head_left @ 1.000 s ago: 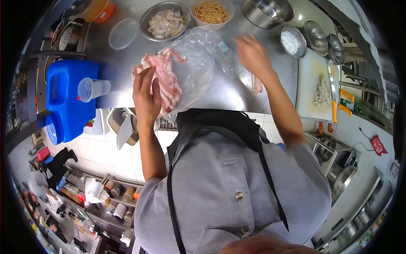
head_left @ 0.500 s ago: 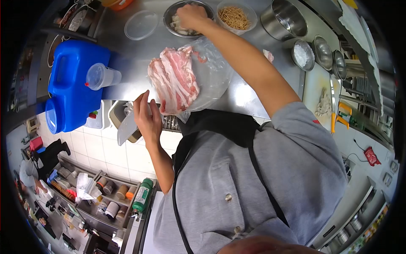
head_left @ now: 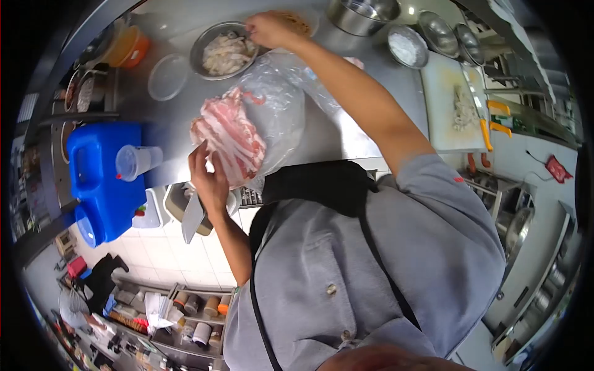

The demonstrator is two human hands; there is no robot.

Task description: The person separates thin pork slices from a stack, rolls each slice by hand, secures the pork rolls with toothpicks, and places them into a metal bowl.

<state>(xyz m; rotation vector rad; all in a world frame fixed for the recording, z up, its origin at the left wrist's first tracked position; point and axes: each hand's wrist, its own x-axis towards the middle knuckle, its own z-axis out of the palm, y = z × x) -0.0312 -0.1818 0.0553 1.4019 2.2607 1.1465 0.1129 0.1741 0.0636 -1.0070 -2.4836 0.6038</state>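
Sliced streaky meat (head_left: 232,139) lies on a clear plastic bag (head_left: 281,117) near the counter's front edge. My left hand (head_left: 209,176) is at the meat's lower left edge, fingers apart and touching it. Farther back, my right hand (head_left: 269,29) is at the right rim of a steel bowl (head_left: 224,51) of pale, wet-looking pieces. Its fingers are drawn together, and what they hold, if anything, is too small to make out. Behind that hand, partly hidden, is a tub of thin wooden sticks (head_left: 297,23). A small meat piece (head_left: 354,62) shows beyond my right forearm.
A blue jug (head_left: 108,179) and a clear cup (head_left: 137,162) stand at the left, below a round lid (head_left: 167,77). At the right are a bowl of white powder (head_left: 408,47) and a cutting board (head_left: 440,102) with a knife. A co-worker (head_left: 77,306) is far off, lower left.
My right hand went from the counter's right side into the bowl, then out to its right rim. My left hand moved off the meat and came back to its edge. The view has shifted.
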